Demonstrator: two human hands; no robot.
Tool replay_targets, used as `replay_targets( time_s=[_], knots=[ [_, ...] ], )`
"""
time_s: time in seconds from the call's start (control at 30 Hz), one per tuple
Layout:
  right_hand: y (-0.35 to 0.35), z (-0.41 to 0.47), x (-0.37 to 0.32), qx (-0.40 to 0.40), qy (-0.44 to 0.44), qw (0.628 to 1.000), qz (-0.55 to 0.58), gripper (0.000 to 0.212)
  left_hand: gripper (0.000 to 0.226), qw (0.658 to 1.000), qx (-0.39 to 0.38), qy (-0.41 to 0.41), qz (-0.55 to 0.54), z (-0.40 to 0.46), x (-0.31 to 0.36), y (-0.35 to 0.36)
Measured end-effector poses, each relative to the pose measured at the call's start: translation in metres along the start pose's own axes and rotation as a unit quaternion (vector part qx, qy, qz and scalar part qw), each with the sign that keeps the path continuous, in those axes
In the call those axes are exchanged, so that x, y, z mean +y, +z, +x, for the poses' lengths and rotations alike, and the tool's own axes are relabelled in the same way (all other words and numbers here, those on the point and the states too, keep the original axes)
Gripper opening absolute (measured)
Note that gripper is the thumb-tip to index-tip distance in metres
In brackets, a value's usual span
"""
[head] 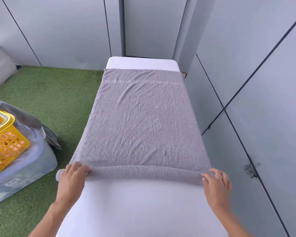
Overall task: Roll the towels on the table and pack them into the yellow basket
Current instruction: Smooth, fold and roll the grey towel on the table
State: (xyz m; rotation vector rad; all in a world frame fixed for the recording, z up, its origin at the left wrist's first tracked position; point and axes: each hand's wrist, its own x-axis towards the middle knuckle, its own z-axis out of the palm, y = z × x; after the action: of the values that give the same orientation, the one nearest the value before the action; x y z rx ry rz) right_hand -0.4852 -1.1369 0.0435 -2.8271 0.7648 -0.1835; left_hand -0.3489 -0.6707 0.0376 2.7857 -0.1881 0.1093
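A grey-lilac towel (140,120) lies spread flat along the narrow white table (135,202), reaching almost to the far end. Its near edge is turned into a thin roll (143,173) across the table's width. My left hand (72,178) rests on the roll's left end, fingers curled over it. My right hand (215,183) sits on the roll's right end, fingers bent onto the cloth. The yellow basket (5,142), a plastic lattice one, stands at the far left, off the table, partly cut off by the frame.
The basket sits on a clear plastic storage box (24,177) on green artificial turf (58,93), with grey cloth (32,120) draped behind it. Grey wall panels (263,82) close in right beside the table and behind it.
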Motion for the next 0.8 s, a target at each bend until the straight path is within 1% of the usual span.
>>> replay_targets(
  time_s=[0.03,0.1,0.17,0.2,0.23,0.3,0.37,0.4,0.43,0.47,0.5,0.53,0.57,0.6,0.63,0.67,0.7,0.73,0.77,0.8],
  knots=[
    [0.005,-0.008,-0.002,-0.014,-0.021,1.0,-0.016,0.019,0.024,1.0,0.004,0.026,0.006,-0.009,0.0,0.006],
    [0.016,-0.017,0.0,-0.044,-0.07,0.996,-0.03,0.039,0.042,0.998,-0.007,0.067,0.009,-0.019,-0.001,0.018],
    [0.025,-0.013,0.004,-0.074,-0.089,0.993,-0.025,0.053,0.06,0.996,-0.023,0.084,0.024,-0.017,-0.001,0.026],
    [0.027,-0.007,0.006,-0.077,-0.098,0.992,-0.023,0.055,0.061,0.995,-0.033,0.085,0.028,-0.013,-0.002,0.03],
    [0.025,-0.002,0.006,-0.084,-0.097,0.992,-0.016,0.052,0.055,0.996,-0.052,0.073,0.023,-0.008,-0.002,0.031],
    [0.02,0.009,0.006,-0.099,-0.084,0.991,0.009,0.038,0.04,0.995,-0.089,0.031,0.024,0.002,-0.003,0.026],
    [0.012,0.016,0.006,-0.146,-0.077,0.986,0.011,0.023,0.036,0.99,-0.131,0.022,0.038,0.011,0.0,0.012],
    [0.004,0.019,0.004,-0.181,-0.075,0.981,0.007,0.016,0.036,0.982,-0.182,0.026,0.039,0.016,0.001,0.006],
    [-0.007,0.022,0.001,-0.222,-0.07,0.972,0.011,0.006,0.034,0.967,-0.249,0.023,0.05,0.021,0.002,0.0],
    [-0.018,0.025,-0.002,-0.256,-0.064,0.964,0.028,0.005,0.034,0.951,-0.304,0.016,0.053,0.028,0.002,-0.004],
    [-0.025,0.028,-0.003,-0.284,-0.039,0.956,0.061,0.007,0.037,0.942,-0.335,0.002,0.031,0.032,0.001,-0.006],
    [-0.031,0.032,-0.006,-0.29,-0.01,0.952,0.101,0.011,0.042,0.936,-0.35,-0.019,-0.009,0.036,-0.001,-0.005],
    [-0.033,0.035,-0.007,-0.272,0.021,0.952,0.139,0.021,0.045,0.941,-0.33,-0.041,-0.064,0.037,-0.002,-0.003],
    [-0.032,0.037,-0.009,-0.227,0.037,0.959,0.163,0.029,0.046,0.952,-0.279,-0.065,-0.112,0.037,-0.002,-0.002],
    [-0.029,0.036,-0.01,-0.166,0.044,0.971,0.167,0.032,0.043,0.97,-0.197,-0.08,-0.12,0.033,-0.002,0.001],
    [-0.025,0.032,-0.011,-0.109,0.045,0.981,0.154,0.031,0.035,0.986,-0.114,-0.077,-0.09,0.027,0.0,0.003],
    [-0.017,0.025,-0.009,-0.059,0.037,0.991,0.118,0.026,0.025,0.997,-0.048,-0.049,-0.029,0.02,0.002,0.004],
    [-0.009,0.017,-0.008,-0.024,0.015,0.998,0.062,0.021,0.017,1.0,-0.003,-0.012,0.016,0.011,0.005,0.005],
    [0.001,0.007,-0.006,-0.01,-0.005,1.0,0.008,0.017,0.011,0.999,0.021,0.021,0.035,0.001,0.011,0.005],
    [0.005,-0.002,-0.008,-0.016,-0.02,0.999,-0.027,0.019,0.008,0.998,0.032,0.044,0.033,-0.008,0.013,0.009]
  ],
)
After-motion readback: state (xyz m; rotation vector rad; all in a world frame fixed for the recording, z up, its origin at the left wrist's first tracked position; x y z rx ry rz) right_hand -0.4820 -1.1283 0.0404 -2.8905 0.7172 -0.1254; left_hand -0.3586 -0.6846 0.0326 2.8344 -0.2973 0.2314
